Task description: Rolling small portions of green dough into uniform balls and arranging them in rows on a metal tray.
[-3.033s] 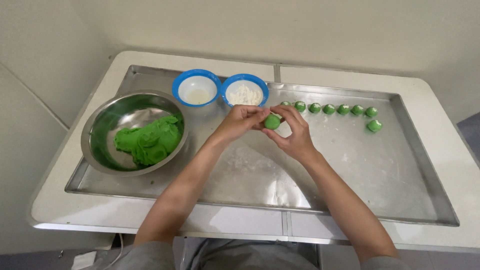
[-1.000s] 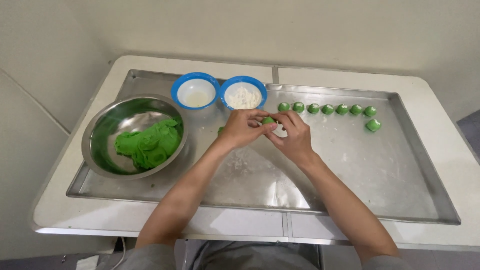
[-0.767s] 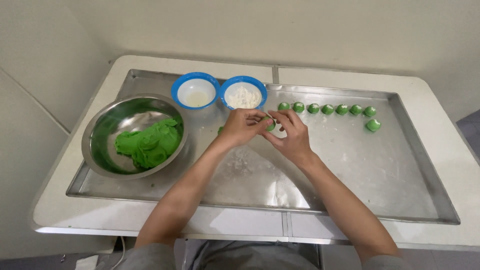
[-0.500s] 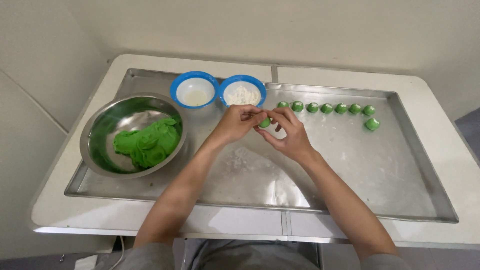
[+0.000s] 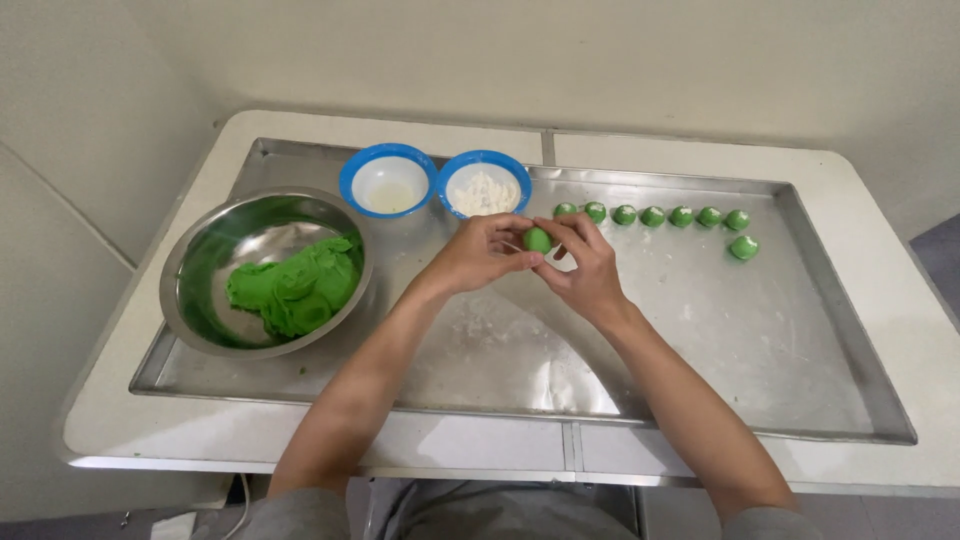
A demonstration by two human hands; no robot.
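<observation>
Both hands meet over the middle of a large steel tray (image 5: 800,380). My left hand (image 5: 480,255) and my right hand (image 5: 585,265) pinch a small green dough ball (image 5: 538,240) between their fingertips, held a little above the tray. A row of several finished green dough balls (image 5: 652,215) lies along the tray's far edge to the right, with one more ball (image 5: 743,247) below the row's right end.
A steel mixing bowl (image 5: 200,250) holding a lump of green dough (image 5: 295,290) sits at the tray's left. Two blue-rimmed bowls stand at the back: one nearly empty (image 5: 387,183), one with white filling (image 5: 484,186). Flour dusts the tray's middle. The tray rests on a white table (image 5: 880,230).
The hands have kept working the small green piece between the fingertips; it now shows as a rounder ball. The hands shifted only slightly; the bowls and the row stayed put.
</observation>
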